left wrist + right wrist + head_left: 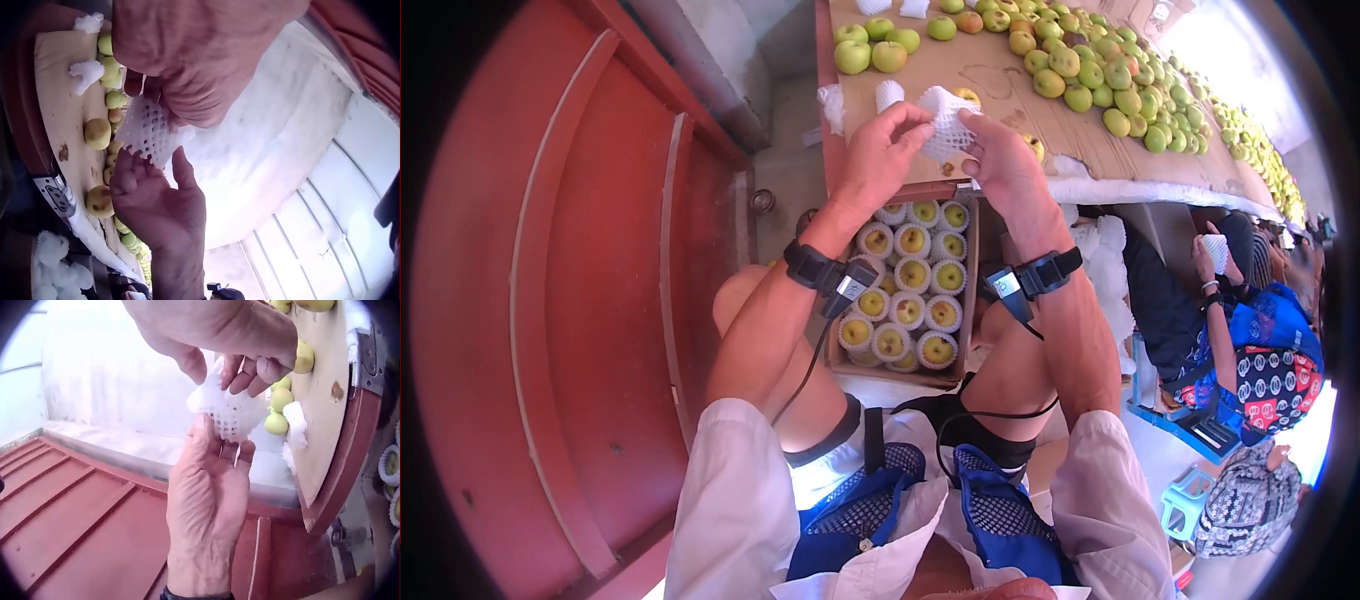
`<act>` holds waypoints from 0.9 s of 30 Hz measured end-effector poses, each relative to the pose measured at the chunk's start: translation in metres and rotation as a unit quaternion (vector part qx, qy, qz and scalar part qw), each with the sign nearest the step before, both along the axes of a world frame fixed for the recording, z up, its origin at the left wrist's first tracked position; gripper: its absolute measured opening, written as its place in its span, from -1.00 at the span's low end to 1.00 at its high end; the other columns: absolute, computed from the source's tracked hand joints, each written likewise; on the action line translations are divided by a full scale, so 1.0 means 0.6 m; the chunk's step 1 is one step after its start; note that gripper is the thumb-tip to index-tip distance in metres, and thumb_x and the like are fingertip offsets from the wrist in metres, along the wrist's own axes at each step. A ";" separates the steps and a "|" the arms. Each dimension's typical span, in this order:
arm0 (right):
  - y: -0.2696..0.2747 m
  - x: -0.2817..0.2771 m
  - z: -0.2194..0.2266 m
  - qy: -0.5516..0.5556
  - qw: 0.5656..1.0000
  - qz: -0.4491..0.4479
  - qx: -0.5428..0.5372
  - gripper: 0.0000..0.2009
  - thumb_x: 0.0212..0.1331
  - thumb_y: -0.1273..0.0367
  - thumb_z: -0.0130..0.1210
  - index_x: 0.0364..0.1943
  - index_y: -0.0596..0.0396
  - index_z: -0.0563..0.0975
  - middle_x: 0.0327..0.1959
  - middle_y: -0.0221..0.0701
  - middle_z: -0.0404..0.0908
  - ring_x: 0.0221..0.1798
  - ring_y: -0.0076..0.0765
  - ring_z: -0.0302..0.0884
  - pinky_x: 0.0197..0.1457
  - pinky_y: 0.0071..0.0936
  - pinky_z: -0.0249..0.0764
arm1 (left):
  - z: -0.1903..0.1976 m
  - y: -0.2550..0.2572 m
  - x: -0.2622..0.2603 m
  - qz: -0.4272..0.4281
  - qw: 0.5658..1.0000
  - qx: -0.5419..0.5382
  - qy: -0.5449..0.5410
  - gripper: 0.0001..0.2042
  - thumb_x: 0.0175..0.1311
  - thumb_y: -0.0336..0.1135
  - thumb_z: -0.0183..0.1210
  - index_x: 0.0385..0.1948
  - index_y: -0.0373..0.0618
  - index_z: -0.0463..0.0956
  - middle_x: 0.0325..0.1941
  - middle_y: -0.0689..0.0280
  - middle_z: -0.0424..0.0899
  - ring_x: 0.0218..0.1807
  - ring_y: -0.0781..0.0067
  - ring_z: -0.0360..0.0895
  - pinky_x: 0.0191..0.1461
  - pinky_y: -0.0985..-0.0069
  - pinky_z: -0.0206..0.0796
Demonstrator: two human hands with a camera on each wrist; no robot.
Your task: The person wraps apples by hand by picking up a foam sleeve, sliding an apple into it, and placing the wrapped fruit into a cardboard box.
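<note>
Both hands hold a white foam net sleeve (945, 120) above the table's near edge. My left hand (912, 122) pinches its left side and my right hand (972, 140) pinches its right side, stretching it between them. In the left wrist view the foam net (147, 128) sits between the left hand (187, 69) above and the right hand (153, 194) below. The right wrist view shows the net (231, 412) with left-hand fingers (206, 434) under it and right-hand fingers (250, 372) on top. I see no fruit inside the net.
A cardboard box (972, 300) of net-wrapped yellow pears stands between my knees. The cardboard-covered table (990, 85) carries several green pears (1090, 75) and spare nets (888, 93). A red door (600, 300) stands left. A seated person (1250, 340) holding a net is right.
</note>
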State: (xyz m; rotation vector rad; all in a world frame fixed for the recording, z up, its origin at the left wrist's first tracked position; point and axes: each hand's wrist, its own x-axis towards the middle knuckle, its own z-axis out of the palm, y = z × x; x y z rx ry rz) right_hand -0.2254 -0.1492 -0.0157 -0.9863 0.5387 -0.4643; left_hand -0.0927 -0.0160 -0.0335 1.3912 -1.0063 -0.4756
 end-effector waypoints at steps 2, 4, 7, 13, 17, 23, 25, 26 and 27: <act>-0.007 -0.004 0.001 -0.009 1.000 0.001 0.004 -0.80 0.30 0.29 0.22 -0.08 0.03 0.59 -0.13 -0.53 0.62 -0.12 -0.60 0.43 -0.26 -0.56 0.21 | 0.003 0.002 -0.004 -0.004 1.000 0.006 -0.014 -0.80 0.43 -0.36 0.23 0.00 -0.18 0.63 -0.09 0.41 0.70 0.02 0.64 0.55 0.16 0.57 0.38; -0.020 -0.007 -0.008 -0.013 1.000 -0.005 -0.002 -0.84 0.30 0.33 0.19 -0.11 0.02 0.58 -0.12 -0.53 0.63 -0.12 -0.59 0.43 -0.25 -0.55 0.22 | 0.011 0.005 -0.007 0.004 0.999 0.008 -0.034 -0.78 0.43 -0.33 0.24 0.02 -0.15 0.64 -0.07 0.40 0.70 0.02 0.62 0.55 0.16 0.57 0.38; -0.021 -0.016 0.010 -0.060 0.998 0.006 0.035 -0.85 0.30 0.35 0.14 -0.11 0.03 0.55 -0.10 -0.50 0.63 -0.13 -0.56 0.44 -0.24 -0.51 0.24 | 0.013 0.002 0.001 0.064 0.993 -0.088 0.041 -0.73 0.47 -0.17 0.20 0.03 -0.10 0.65 0.02 0.41 0.69 0.06 0.60 0.54 0.12 0.53 0.38; -0.026 -0.023 0.009 -0.126 0.977 0.160 0.068 -0.81 0.33 0.38 0.03 -0.03 0.08 0.49 -0.07 -0.47 0.62 -0.13 -0.47 0.46 -0.22 -0.48 0.28 | 0.012 0.003 0.006 -0.059 0.926 -0.040 0.371 -0.57 0.56 0.03 0.04 0.22 -0.09 0.47 0.17 0.41 0.62 0.15 0.52 0.51 0.04 0.50 0.32; -0.017 -0.020 0.015 -0.076 0.988 0.133 -0.011 -0.80 0.33 0.37 0.05 -0.03 0.10 0.51 -0.09 -0.48 0.61 -0.17 -0.51 0.46 -0.24 -0.52 0.29 | -0.005 0.001 0.025 -0.155 0.895 -0.032 0.418 -0.57 0.56 -0.04 0.05 0.26 -0.12 0.40 0.19 0.32 0.61 0.18 0.43 0.54 0.19 0.39 0.37; -0.026 -0.016 0.001 -0.051 0.990 0.123 -0.042 -0.75 0.35 0.35 0.05 0.04 0.14 0.51 -0.08 -0.46 0.62 -0.18 -0.56 0.50 -0.31 -0.57 0.29 | 0.004 0.008 0.029 -0.176 0.877 -0.029 0.445 -0.61 0.50 -0.22 0.13 0.26 -0.15 0.41 0.23 0.22 0.59 0.23 0.30 0.56 0.37 0.23 0.37; -0.036 -0.016 -0.008 -0.056 0.987 0.138 -0.053 -0.67 0.40 0.34 -0.03 0.16 0.19 0.46 0.00 -0.36 0.65 -0.11 -0.49 0.59 -0.30 -0.57 0.35 | 0.001 0.009 0.032 -0.181 0.869 -0.026 0.460 -0.62 0.48 -0.27 0.15 0.25 -0.16 0.41 0.23 0.22 0.59 0.23 0.29 0.56 0.33 0.24 0.40; -0.034 -0.017 -0.005 -0.046 0.988 0.136 -0.059 -0.67 0.40 0.34 -0.02 0.16 0.18 0.47 0.00 -0.37 0.65 -0.11 -0.49 0.59 -0.30 -0.56 0.35 | 0.008 0.013 0.028 -0.193 0.866 -0.025 0.461 -0.62 0.47 -0.28 0.15 0.25 -0.16 0.41 0.23 0.21 0.59 0.22 0.29 0.57 0.32 0.23 0.41; -0.031 -0.016 -0.003 -0.036 0.988 0.134 -0.064 -0.67 0.39 0.35 -0.01 0.16 0.18 0.47 -0.01 -0.38 0.65 -0.11 -0.50 0.59 -0.30 -0.56 0.36 | 0.014 0.018 0.024 -0.204 0.863 -0.023 0.462 -0.63 0.47 -0.29 0.15 0.24 -0.16 0.42 0.22 0.21 0.59 0.22 0.29 0.57 0.30 0.23 0.43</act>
